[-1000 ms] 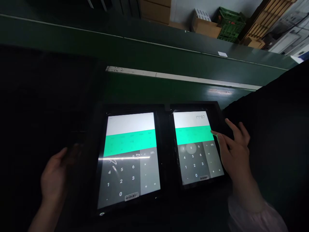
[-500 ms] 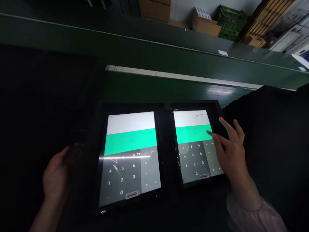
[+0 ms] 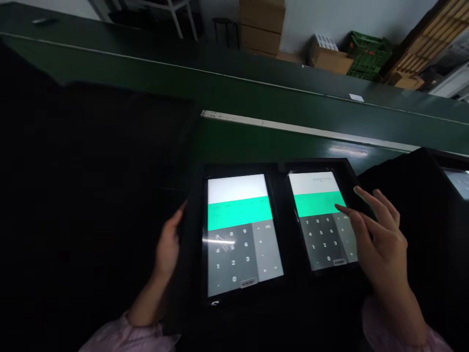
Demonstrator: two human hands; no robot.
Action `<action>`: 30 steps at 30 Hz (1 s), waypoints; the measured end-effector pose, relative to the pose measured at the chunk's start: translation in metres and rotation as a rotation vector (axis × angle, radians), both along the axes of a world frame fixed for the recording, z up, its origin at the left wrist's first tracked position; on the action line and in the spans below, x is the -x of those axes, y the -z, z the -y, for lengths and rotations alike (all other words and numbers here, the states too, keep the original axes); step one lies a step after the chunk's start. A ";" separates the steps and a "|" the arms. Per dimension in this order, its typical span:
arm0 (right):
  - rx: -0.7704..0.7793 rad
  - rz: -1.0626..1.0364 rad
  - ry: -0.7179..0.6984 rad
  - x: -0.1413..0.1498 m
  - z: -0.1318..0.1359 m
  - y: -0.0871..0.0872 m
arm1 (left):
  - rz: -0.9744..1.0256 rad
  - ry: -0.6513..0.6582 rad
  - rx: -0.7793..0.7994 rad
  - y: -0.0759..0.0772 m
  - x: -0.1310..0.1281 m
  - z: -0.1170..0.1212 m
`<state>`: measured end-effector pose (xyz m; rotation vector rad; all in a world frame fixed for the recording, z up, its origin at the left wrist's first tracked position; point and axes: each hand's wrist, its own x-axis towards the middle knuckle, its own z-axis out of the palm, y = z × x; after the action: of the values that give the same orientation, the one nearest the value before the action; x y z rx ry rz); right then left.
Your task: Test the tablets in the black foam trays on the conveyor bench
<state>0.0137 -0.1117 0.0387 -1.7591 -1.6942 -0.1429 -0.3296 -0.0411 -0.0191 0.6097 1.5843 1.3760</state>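
Two tablets lie side by side in a black tray, both showing calculator keypads below a green band. On the left tablet (image 3: 238, 234) the white display strip looks blank. The right tablet (image 3: 320, 232) has a line of blurred characters at its top. My right hand (image 3: 384, 244) is over this tablet's right side, fingers apart, its index fingertip at the green band; I cannot tell if it touches the glass. My left hand (image 3: 168, 252) is at the left side of the black tray (image 3: 194, 274), apparently gripping its edge, with the fingers mostly hidden behind it.
Large dark shapes fill the left side. Another dark-framed screen (image 3: 459, 182) shows at the right edge. Beyond a pale strip (image 3: 264, 123) runs a green bench (image 3: 286, 88) with a small white label (image 3: 356, 98). Cardboard boxes (image 3: 262, 24) and green crates (image 3: 370, 54) stand behind.
The view has shifted, so the tablets appear further right. My left hand has moved right, up to the tray's side. The characters on the right tablet differ; my right index finger stays at its green band.
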 end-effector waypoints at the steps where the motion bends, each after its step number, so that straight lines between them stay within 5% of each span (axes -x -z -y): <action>1: 0.017 -0.001 -0.053 0.012 -0.002 -0.003 | 0.048 0.034 0.011 0.000 0.000 0.002; 6: 0.111 0.081 -0.336 0.073 -0.023 0.000 | 0.122 0.202 0.075 -0.007 0.007 0.011; 11: 0.185 0.153 -0.420 0.104 -0.039 0.017 | 0.096 0.285 0.097 -0.014 0.014 0.022; 30: 0.125 0.155 -0.365 0.103 -0.039 0.024 | -0.172 0.412 0.136 -0.028 -0.002 0.031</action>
<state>-0.0895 -0.0726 0.0148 -1.5247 -2.1473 -0.0101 -0.3278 -0.0726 0.0088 0.9311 1.5625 0.9229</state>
